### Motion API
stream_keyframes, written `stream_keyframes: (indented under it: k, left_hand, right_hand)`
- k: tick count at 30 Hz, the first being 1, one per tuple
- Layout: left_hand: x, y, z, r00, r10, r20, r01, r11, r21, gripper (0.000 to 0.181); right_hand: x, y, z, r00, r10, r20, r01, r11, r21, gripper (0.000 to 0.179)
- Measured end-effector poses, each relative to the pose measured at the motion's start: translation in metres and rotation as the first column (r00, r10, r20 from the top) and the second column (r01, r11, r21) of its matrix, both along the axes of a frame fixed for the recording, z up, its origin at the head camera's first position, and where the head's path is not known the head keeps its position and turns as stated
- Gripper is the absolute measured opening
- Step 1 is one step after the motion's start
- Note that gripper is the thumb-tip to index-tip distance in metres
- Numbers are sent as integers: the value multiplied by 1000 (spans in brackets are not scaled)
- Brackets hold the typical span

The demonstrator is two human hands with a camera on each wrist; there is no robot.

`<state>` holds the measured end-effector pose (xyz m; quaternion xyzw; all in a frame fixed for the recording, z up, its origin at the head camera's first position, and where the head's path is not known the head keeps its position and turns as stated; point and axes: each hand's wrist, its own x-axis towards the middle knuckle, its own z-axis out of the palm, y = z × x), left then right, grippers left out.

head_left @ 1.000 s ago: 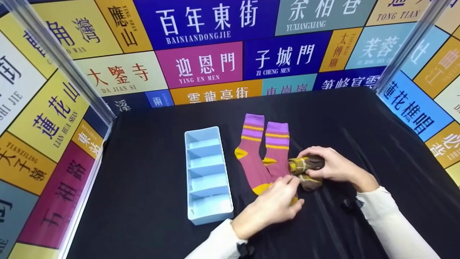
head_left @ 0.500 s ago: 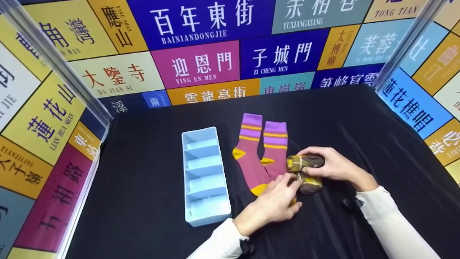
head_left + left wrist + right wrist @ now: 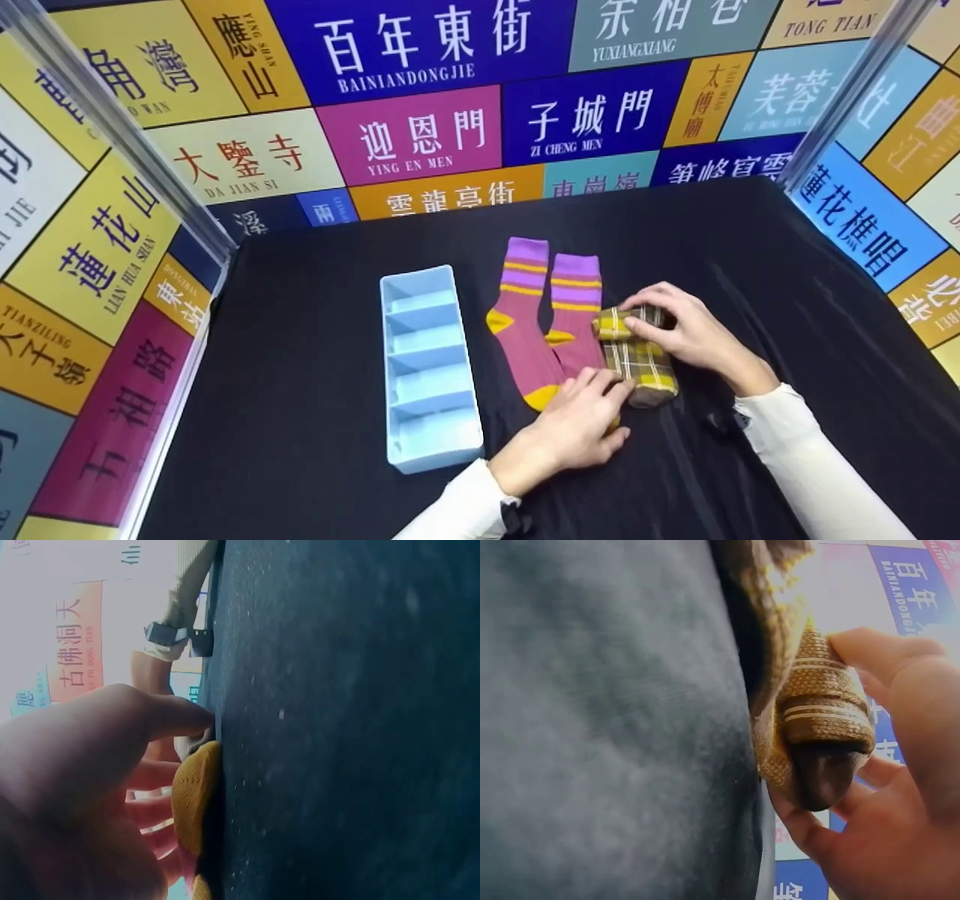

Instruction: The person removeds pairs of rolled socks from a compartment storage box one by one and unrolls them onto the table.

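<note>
My right hand (image 3: 686, 326) grips a rolled yellow-and-brown plaid sock (image 3: 616, 322) between thumb and fingers. A second plaid roll (image 3: 643, 371) lies right below it on the cloth, its dark end facing the front. The right wrist view shows the coiled sock (image 3: 829, 716) between my thumb and fingers. My left hand (image 3: 574, 420) rests over the toe end of a pink sock, fingertips at the lower plaid roll's left edge. Two pink socks (image 3: 521, 322) with purple cuffs and yellow heels lie flat side by side. One yellow toe (image 3: 196, 791) shows beside my left fingers; my palm hides much of it from above.
A light blue box (image 3: 433, 442) with several compartments in a row stands left of the pink socks. Black cloth (image 3: 300, 390) covers the table. Printed sign panels (image 3: 409, 135) rise behind and at both sides, with clear-edged posts at the corners.
My right hand has shifted slightly up and away, turning the upper plaid roll so that more checked fabric shows between the rolls. My left hand stays almost still.
</note>
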<state>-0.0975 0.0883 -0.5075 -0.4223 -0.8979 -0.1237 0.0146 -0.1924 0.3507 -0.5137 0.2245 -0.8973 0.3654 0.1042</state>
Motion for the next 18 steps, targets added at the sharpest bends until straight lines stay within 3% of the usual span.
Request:
stream_keyframes:
  k: [8, 18]
  left_hand:
    - [2, 1, -1, 1000, 16, 11, -16, 1000, -14, 62]
    - [3, 2, 1, 999, 36, 19, -35, 999, -42, 65]
  right_hand:
    - [-1, 1, 2, 997, -11, 73, 4, 996, 94, 44]
    - [-15, -4, 4, 998, -41, -47, 44, 996, 77, 39]
